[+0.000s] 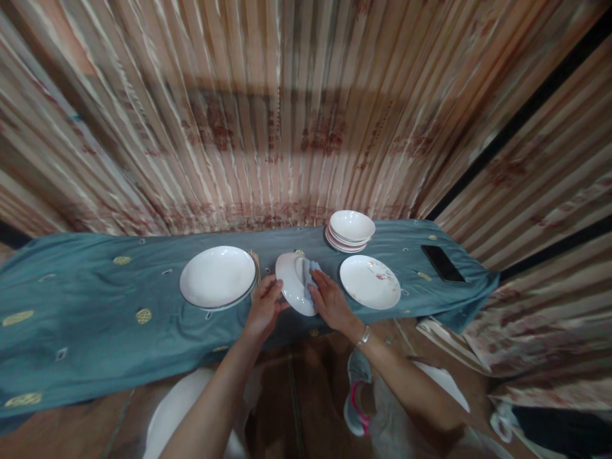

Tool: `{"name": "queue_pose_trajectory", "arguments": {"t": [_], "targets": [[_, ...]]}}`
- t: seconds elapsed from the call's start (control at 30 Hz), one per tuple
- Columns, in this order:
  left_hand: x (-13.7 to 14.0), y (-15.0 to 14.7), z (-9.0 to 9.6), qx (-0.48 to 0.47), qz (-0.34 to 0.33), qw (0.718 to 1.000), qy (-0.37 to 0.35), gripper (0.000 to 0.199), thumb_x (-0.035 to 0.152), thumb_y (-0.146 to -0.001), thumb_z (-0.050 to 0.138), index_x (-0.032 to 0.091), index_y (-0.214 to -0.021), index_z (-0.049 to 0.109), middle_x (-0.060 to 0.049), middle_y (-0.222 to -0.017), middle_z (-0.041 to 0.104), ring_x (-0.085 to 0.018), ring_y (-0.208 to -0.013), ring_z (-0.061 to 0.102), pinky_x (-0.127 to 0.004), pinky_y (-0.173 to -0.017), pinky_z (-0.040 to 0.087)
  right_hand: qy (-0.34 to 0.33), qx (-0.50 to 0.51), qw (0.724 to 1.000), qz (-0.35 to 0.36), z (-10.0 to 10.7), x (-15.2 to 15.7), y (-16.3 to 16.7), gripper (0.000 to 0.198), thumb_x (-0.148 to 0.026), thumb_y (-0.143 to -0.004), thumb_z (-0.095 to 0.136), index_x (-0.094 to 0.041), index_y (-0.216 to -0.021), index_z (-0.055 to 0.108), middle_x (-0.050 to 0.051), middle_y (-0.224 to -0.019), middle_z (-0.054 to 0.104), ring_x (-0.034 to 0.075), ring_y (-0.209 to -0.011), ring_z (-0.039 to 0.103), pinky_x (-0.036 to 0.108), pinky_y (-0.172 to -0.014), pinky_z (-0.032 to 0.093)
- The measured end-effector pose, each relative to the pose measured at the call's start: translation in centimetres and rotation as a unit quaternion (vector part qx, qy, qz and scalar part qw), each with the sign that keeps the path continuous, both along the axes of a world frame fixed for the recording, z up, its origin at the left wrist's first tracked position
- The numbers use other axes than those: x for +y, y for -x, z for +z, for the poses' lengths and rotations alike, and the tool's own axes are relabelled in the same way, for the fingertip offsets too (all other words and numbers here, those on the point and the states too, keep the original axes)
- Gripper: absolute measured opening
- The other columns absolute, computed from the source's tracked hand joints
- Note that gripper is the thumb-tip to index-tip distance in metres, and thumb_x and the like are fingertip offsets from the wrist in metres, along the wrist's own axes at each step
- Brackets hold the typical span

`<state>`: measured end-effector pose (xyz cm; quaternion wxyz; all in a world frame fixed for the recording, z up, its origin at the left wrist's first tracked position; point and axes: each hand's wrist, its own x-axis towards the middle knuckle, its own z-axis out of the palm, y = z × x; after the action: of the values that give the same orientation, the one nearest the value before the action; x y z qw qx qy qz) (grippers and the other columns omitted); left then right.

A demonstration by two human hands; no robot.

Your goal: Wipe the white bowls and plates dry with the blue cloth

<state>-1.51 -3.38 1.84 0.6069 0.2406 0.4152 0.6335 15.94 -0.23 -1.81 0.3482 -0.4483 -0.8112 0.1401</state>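
Observation:
My left hand [266,302] grips the left rim of a white bowl [289,278], thumb on the near side. The bowl is tilted above the front half of the table, and its outside with the foot ring seems to face me. Pressed to the bowl's right side is a pale blue-grey cloth [308,275], held under the fingers of my right hand [331,302]. A white oval plate [217,277] lies left of my left hand, apparently on another one. Right of my right hand lies a white plate with a red flower print [366,280].
Behind the flowered plate stands a stack of bowls [351,228]. Thin sticks like chopsticks [255,258] lie beside the oval plate. A black phone [442,262] rests near the right end of the green-covered table [105,306]. Pleated curtains [287,127] hang close behind.

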Motion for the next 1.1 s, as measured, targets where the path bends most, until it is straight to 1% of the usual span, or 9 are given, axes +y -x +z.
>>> {"name": "queue_pose_trajectory", "arguments": {"t": [0.2, 0.37, 0.43, 0.57, 0.63, 0.77, 0.83, 0.97, 1.1], "targets": [[0.4, 0.0, 0.1, -0.011, 0.018, 1.0, 0.015, 0.041, 0.036, -0.055, 0.086, 0.018, -0.082, 0.061, 0.001, -0.079, 0.066, -0.014, -0.07, 0.065, -0.03, -0.065, 0.057, -0.004, 0.001, 1.0, 0.017, 0.9, -1.6, -0.7, 0.047, -0.04, -0.101, 0.035, -0.014, -0.135, 0.055, 0.019, -0.13, 0.062, 0.029, -0.125, 0.056, 0.051, -0.107, 0.046], [0.6, 0.0, 0.2, -0.014, 0.025, 0.999, 0.03, 0.04, 0.033, -0.055, 0.086, 0.018, -0.082, 0.06, 0.002, -0.077, 0.065, -0.013, -0.067, 0.063, -0.029, -0.065, 0.056, -0.012, 0.0, 0.999, 0.045, 1.2, -2.6, -0.5, 0.044, -0.035, -0.101, 0.038, -0.015, -0.137, 0.054, 0.018, -0.135, 0.059, 0.027, -0.128, 0.054, 0.048, -0.108, 0.046], [0.5, -0.1, 0.3, -0.01, 0.025, 0.999, 0.025, 0.041, 0.034, -0.054, 0.086, 0.019, -0.081, 0.059, 0.003, -0.077, 0.064, -0.013, -0.067, 0.062, -0.028, -0.063, 0.055, -0.022, -0.003, 0.998, 0.057, 1.3, -2.9, -0.1, 0.046, -0.033, -0.101, 0.038, -0.016, -0.143, 0.047, 0.018, -0.14, 0.054, 0.026, -0.133, 0.049, 0.047, -0.11, 0.044], [0.1, -0.4, 0.4, 0.019, 0.0, 1.0, -0.002, 0.042, 0.041, -0.057, 0.084, 0.019, -0.085, 0.06, 0.002, -0.082, 0.065, -0.014, -0.071, 0.062, -0.026, -0.06, 0.053, -0.065, -0.025, 0.994, 0.086, 1.4, -3.2, 1.1, 0.051, -0.027, -0.101, 0.035, -0.019, -0.152, 0.032, 0.015, -0.155, 0.035, 0.025, -0.146, 0.03, 0.049, -0.117, 0.034], [0.0, -0.5, 0.3, 0.042, -0.009, 0.999, -0.013, 0.041, 0.044, -0.061, 0.081, 0.02, -0.087, 0.062, 0.001, -0.083, 0.064, -0.013, -0.07, 0.06, -0.023, -0.056, 0.051, -0.088, -0.039, 0.991, 0.097, 1.7, -3.1, 1.6, 0.052, -0.025, -0.101, 0.035, -0.018, -0.152, 0.029, 0.015, -0.158, 0.03, 0.025, -0.149, 0.023, 0.05, -0.118, 0.03], [-0.1, -0.8, -0.2, 0.074, -0.022, 0.996, -0.052, 0.033, 0.044, -0.068, 0.076, 0.021, -0.089, 0.064, 0.002, -0.08, 0.064, -0.012, -0.066, 0.056, -0.02, -0.052, 0.045, -0.107, -0.051, 0.988, 0.099, 2.9, -2.2, 2.3, 0.051, -0.026, -0.101, 0.034, -0.018, -0.151, 0.031, 0.014, -0.158, 0.03, 0.024, -0.15, 0.016, 0.051, -0.119, 0.027], [-0.1, -1.0, -0.3, 0.085, -0.027, 0.994, -0.065, 0.029, 0.042, -0.071, 0.074, 0.022, -0.089, 0.064, 0.002, -0.082, 0.064, -0.013, -0.068, 0.057, -0.02, -0.053, 0.046, -0.108, -0.049, 0.988, 0.095, 3.5, -1.6, 2.5, 0.05, -0.028, -0.101, 0.035, -0.017, -0.149, 0.035, 0.014, -0.157, 0.032, 0.024, -0.15, 0.018, 0.051, -0.119, 0.027], [-0.2, -1.1, 0.0, 0.132, -0.033, 0.989, -0.05, 0.028, 0.042, -0.074, 0.071, 0.021, -0.091, 0.064, 0.0, -0.086, 0.064, -0.014, -0.071, 0.058, -0.022, -0.053, 0.05, -0.11, -0.022, 0.99, 0.083, 4.4, -0.2, 2.9, 0.047, -0.031, -0.1, 0.035, -0.017, -0.145, 0.042, 0.014, -0.152, 0.039, 0.024, -0.147, 0.026, 0.051, -0.118, 0.029], [-0.2, -1.3, 0.3, 0.129, -0.055, 0.989, -0.053, 0.029, 0.044, -0.074, 0.07, 0.02, -0.09, 0.063, 0.0, -0.084, 0.065, -0.015, -0.069, 0.06, -0.025, -0.055, 0.052, -0.094, 0.026, 0.993, 0.067, 4.7, 1.4, 3.4, 0.044, -0.032, -0.1, 0.034, -0.017, -0.139, 0.049, 0.013, -0.147, 0.046, 0.022, -0.142, 0.034, 0.047, -0.118, 0.03]]}}
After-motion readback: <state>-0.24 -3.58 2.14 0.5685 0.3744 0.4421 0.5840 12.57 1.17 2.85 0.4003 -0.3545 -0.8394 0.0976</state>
